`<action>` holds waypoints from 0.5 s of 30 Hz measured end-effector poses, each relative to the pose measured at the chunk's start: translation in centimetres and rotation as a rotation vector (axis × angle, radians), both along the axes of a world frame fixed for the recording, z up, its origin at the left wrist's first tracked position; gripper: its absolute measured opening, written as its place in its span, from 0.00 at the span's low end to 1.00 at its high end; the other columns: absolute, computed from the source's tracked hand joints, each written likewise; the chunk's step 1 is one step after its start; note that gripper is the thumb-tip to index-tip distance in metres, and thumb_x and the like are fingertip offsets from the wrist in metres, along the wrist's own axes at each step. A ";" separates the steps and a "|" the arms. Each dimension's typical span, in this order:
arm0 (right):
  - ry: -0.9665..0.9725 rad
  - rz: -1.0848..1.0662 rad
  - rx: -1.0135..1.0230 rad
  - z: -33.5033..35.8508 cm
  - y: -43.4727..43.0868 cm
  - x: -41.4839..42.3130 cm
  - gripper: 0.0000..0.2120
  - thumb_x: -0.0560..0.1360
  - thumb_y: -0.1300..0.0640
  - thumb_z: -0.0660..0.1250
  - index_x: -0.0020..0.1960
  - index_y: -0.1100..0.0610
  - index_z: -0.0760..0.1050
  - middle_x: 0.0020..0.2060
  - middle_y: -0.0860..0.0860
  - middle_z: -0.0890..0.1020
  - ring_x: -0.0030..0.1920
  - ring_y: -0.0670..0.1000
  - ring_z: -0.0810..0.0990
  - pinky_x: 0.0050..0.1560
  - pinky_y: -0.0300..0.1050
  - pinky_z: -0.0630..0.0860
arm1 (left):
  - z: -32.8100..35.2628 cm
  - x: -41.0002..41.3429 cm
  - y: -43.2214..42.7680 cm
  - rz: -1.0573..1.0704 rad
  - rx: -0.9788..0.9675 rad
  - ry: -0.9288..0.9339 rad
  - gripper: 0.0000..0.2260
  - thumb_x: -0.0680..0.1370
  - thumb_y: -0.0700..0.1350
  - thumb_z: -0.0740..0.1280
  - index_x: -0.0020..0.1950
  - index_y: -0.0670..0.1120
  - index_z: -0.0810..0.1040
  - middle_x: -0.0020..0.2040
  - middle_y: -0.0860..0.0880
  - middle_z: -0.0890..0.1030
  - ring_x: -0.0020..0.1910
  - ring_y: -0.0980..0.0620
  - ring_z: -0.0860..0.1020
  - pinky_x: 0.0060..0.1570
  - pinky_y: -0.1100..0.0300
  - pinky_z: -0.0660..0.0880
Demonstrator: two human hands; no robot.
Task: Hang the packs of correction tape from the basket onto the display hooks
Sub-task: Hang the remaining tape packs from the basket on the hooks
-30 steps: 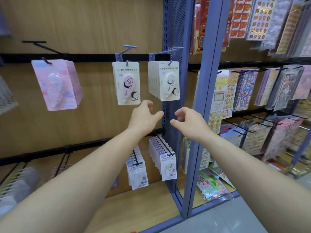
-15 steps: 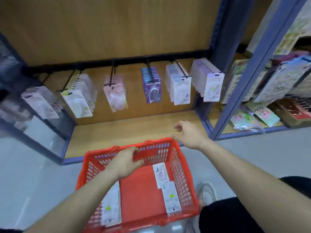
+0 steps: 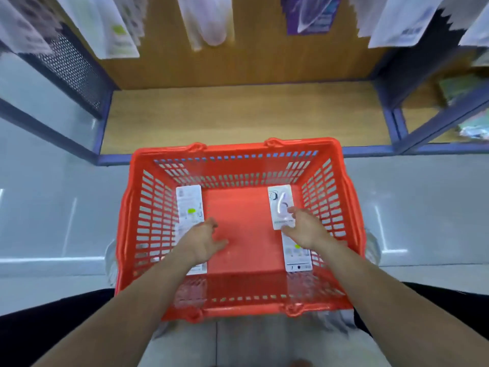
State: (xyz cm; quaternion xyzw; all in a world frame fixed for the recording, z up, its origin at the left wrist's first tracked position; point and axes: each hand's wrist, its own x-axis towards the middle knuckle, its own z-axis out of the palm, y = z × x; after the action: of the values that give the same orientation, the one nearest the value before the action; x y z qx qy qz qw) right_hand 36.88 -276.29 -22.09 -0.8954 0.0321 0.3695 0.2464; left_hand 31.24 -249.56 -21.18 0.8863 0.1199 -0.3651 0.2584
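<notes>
Red basket (image 3: 238, 149): stood on the floor before the shelf (image 3: 238, 115). Held correction-tape packs: left pack (image 3: 189, 205) by the left wall, right pack (image 3: 280, 205) face-up by the right wall. Left hand (image 3: 203, 242): fingers (image 3: 211, 224) apart, holding nothing, beside the left pack. Right hand (image 3: 304, 230): fingers spread, tips touching the right pack.

Both forearms are bare, with no sleeve reaching the left hand (image 3: 203, 242) or the right hand (image 3: 304, 229). A black garment (image 3: 53, 327) covers the legs at 8 and 4 o'clock of the view. The pale left shoe (image 3: 110, 256) shows at 9 o'clock of the left hand, and the pale right shoe (image 3: 371, 241) at 3 o'clock of the right hand.
</notes>
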 end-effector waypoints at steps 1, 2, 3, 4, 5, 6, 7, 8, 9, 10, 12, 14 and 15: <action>0.028 0.008 -0.011 -1.1 0.2 -0.4 0.31 0.77 0.52 0.71 0.76 0.61 0.66 0.72 0.60 0.73 0.72 0.59 0.71 0.66 0.44 0.67 | -1.0 0.3 -0.1 0.029 -0.024 0.013 0.26 0.79 0.50 0.72 0.73 0.41 0.71 0.65 0.41 0.80 0.65 0.44 0.78 0.59 0.60 0.69; 0.057 0.011 -0.030 -2.0 0.4 -0.8 0.32 0.77 0.50 0.71 0.77 0.60 0.65 0.72 0.60 0.71 0.72 0.59 0.70 0.68 0.44 0.66 | -1.9 0.7 -0.5 0.053 -0.051 0.018 0.25 0.78 0.49 0.73 0.72 0.42 0.72 0.65 0.42 0.80 0.64 0.44 0.78 0.59 0.60 0.70; 0.084 0.003 -0.049 -2.7 0.6 -1.1 0.33 0.77 0.49 0.71 0.77 0.59 0.65 0.72 0.60 0.70 0.72 0.60 0.71 0.68 0.45 0.67 | -2.8 1.2 -0.9 0.077 -0.081 0.019 0.24 0.78 0.48 0.74 0.71 0.42 0.73 0.65 0.42 0.80 0.63 0.44 0.79 0.60 0.59 0.71; 0.100 -0.013 -0.060 -3.2 0.9 -1.2 0.32 0.76 0.49 0.71 0.76 0.58 0.66 0.71 0.59 0.70 0.71 0.60 0.72 0.68 0.46 0.68 | -3.8 1.7 -1.4 0.094 -0.105 0.014 0.24 0.77 0.48 0.75 0.70 0.43 0.74 0.64 0.42 0.81 0.63 0.44 0.79 0.60 0.59 0.71; 0.107 -0.043 -0.056 -3.6 1.0 -1.3 0.30 0.76 0.50 0.71 0.74 0.58 0.68 0.69 0.59 0.70 0.69 0.60 0.73 0.67 0.47 0.70 | -4.9 2.2 -2.0 0.117 -0.137 0.013 0.24 0.77 0.48 0.75 0.70 0.43 0.75 0.63 0.44 0.81 0.63 0.45 0.79 0.60 0.59 0.72; 0.102 -0.079 -0.043 -3.8 1.0 -1.3 0.29 0.76 0.51 0.71 0.73 0.58 0.69 0.69 0.59 0.71 0.68 0.60 0.74 0.66 0.47 0.71 | -5.9 2.8 -2.8 0.130 -0.171 0.015 0.23 0.76 0.48 0.75 0.69 0.43 0.76 0.61 0.45 0.81 0.62 0.46 0.79 0.59 0.59 0.72; 0.095 -0.119 -0.026 -3.9 1.0 -1.2 0.29 0.76 0.52 0.70 0.74 0.58 0.69 0.69 0.59 0.71 0.68 0.59 0.75 0.66 0.47 0.72 | -6.9 3.4 -3.6 0.150 -0.215 0.021 0.22 0.76 0.47 0.76 0.68 0.43 0.76 0.59 0.46 0.81 0.60 0.48 0.80 0.57 0.60 0.72; 0.086 -0.156 -0.010 -3.7 0.8 -1.1 0.29 0.76 0.53 0.70 0.74 0.58 0.69 0.70 0.58 0.72 0.67 0.59 0.75 0.64 0.45 0.72 | -7.7 4.0 -4.6 0.169 -0.259 0.029 0.20 0.76 0.46 0.76 0.66 0.43 0.77 0.56 0.48 0.81 0.57 0.49 0.80 0.52 0.62 0.72; 0.072 -0.193 0.006 -3.4 0.6 -1.0 0.28 0.76 0.54 0.70 0.75 0.58 0.69 0.70 0.58 0.72 0.67 0.58 0.76 0.60 0.42 0.72 | -8.5 4.4 -5.7 0.191 -0.299 0.041 0.18 0.76 0.44 0.76 0.64 0.42 0.78 0.54 0.48 0.81 0.53 0.50 0.79 0.47 0.64 0.72; 0.053 -0.219 0.021 -2.9 0.4 -0.9 0.27 0.77 0.55 0.70 0.75 0.58 0.69 0.70 0.57 0.73 0.65 0.57 0.76 0.56 0.40 0.72 | -9.1 4.8 -6.9 0.209 -0.340 0.051 0.15 0.76 0.41 0.75 0.62 0.41 0.79 0.52 0.47 0.81 0.50 0.51 0.79 0.42 0.65 0.71; 0.009 -0.240 0.062 -1.5 0.2 -0.6 0.26 0.78 0.56 0.71 0.74 0.57 0.70 0.70 0.55 0.75 0.65 0.55 0.77 0.60 0.42 0.72 | -10.0 5.3 -9.3 0.232 -0.421 0.078 0.12 0.76 0.38 0.75 0.58 0.39 0.80 0.46 0.46 0.81 0.43 0.52 0.78 0.37 0.69 0.71; -0.029 -0.224 0.113 0.6 0.2 0.1 0.24 0.78 0.54 0.72 0.72 0.56 0.72 0.66 0.51 0.77 0.62 0.52 0.78 0.60 0.42 0.72 | -10.5 5.4 -11.2 0.258 -0.473 0.089 0.12 0.69 0.43 0.80 0.47 0.44 0.80 0.38 0.49 0.80 0.38 0.51 0.77 0.39 0.62 0.75; -0.045 -0.204 0.130 1.9 0.2 0.6 0.23 0.78 0.54 0.72 0.71 0.55 0.73 0.62 0.49 0.77 0.58 0.50 0.79 0.56 0.40 0.72 | -10.9 5.3 -11.9 0.286 -0.495 0.087 0.14 0.64 0.47 0.80 0.43 0.47 0.79 0.36 0.49 0.80 0.37 0.50 0.77 0.40 0.58 0.76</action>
State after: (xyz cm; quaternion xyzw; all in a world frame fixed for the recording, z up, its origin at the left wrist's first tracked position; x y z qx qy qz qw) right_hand 37.46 -276.11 -20.19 -0.8777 0.0936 0.3234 0.3410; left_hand 36.55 -261.47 -32.11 0.7540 0.1618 -0.3809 0.5102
